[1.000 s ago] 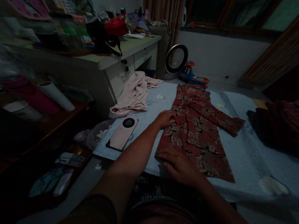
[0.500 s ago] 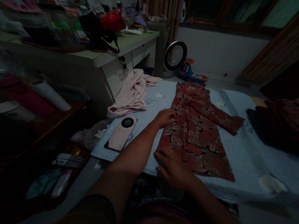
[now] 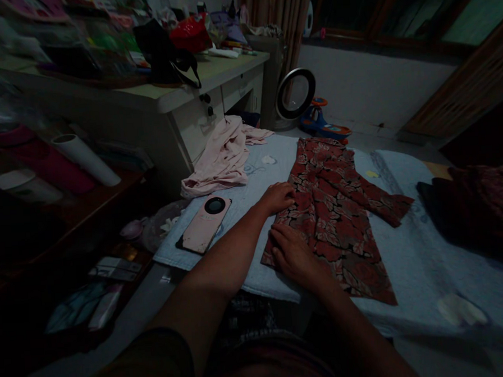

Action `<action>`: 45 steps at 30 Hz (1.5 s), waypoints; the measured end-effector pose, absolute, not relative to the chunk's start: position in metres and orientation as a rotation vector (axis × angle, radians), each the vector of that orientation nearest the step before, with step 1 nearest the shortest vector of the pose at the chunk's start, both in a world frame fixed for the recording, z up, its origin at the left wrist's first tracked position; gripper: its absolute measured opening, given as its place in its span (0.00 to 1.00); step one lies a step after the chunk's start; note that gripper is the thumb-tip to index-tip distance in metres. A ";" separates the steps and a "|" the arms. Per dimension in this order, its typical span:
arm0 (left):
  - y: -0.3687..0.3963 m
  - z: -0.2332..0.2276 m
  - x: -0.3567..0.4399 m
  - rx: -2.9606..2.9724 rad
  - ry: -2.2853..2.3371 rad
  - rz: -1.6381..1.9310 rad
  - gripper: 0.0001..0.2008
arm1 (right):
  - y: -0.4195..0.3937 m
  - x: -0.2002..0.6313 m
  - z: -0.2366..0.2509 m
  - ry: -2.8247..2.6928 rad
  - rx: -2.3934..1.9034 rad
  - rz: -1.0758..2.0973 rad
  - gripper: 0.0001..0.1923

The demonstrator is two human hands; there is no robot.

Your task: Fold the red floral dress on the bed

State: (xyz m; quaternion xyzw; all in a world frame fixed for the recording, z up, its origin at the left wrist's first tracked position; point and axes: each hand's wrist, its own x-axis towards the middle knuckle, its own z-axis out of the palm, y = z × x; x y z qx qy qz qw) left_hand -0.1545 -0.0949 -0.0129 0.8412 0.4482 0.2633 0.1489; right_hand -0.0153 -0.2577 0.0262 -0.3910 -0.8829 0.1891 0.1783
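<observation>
A dark red, leaf-patterned long-sleeved shirt [image 3: 338,229] lies spread on a light blue bed cover [image 3: 411,259], one sleeve stretched out to the right. My left hand [image 3: 278,198] rests on its left edge, fingers slightly bent over the fabric and not gripping it. Closer to me, my right hand [image 3: 295,256] lies on the lower left part of the shirt, fingers extended along that edge. What is under both palms is hidden. A pink phone [image 3: 203,227] with a round black camera lies left of my left forearm.
A crumpled pale pink garment [image 3: 222,159] lies by the desk [image 3: 212,81], whose top is crowded. Dark folded clothes [image 3: 476,210] are piled at the right. A round-headed fan [image 3: 296,94] and a blue ride-on toy [image 3: 324,125] stand beyond the bed.
My right hand has slid forward from the shirt's lower left corner along its left edge, uncovering that corner. The left hand stays in the same place.
</observation>
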 end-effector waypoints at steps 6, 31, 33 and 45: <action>-0.095 -0.011 -0.155 2.419 1.279 0.750 0.08 | -0.278 -0.018 0.027 -2.556 -1.087 0.541 0.20; -0.096 -0.009 -0.155 2.403 1.264 0.759 0.08 | -0.272 -0.027 0.025 -2.582 -1.149 0.505 0.21; -0.096 -0.009 -0.155 2.401 1.261 0.756 0.08 | -0.283 -0.025 0.025 -2.593 -1.112 0.546 0.22; -0.096 -0.009 -0.155 2.396 1.254 0.750 0.08 | -0.279 -0.014 0.046 -2.538 -1.040 0.756 0.19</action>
